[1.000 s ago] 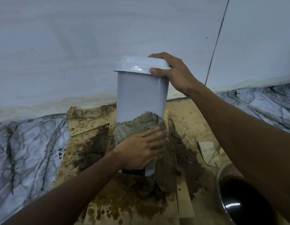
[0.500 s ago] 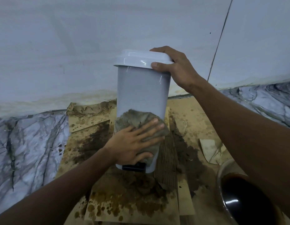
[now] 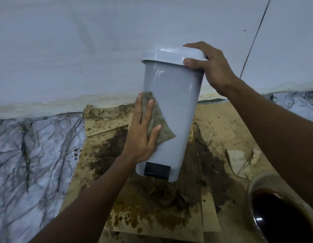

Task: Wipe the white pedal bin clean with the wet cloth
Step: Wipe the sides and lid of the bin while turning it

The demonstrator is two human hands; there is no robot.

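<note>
Near right, a bowl of dark liquid (image 3: 281, 218) sits under the right forearm (image 3: 283, 137): spill risk. The white pedal bin (image 3: 176, 102) tilts over soaked cardboard (image 3: 152, 218), base possibly lifted. The left hand (image 3: 141, 135) presses the wet cloth (image 3: 160, 127) flat against it; the right hand (image 3: 211, 67) clamps the lid (image 3: 169, 54), which could slip.

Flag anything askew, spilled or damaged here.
The bin is tilted, not upright, gripped at the top by the right hand. The cardboard beneath is torn and blotched with dark wet stains.
</note>
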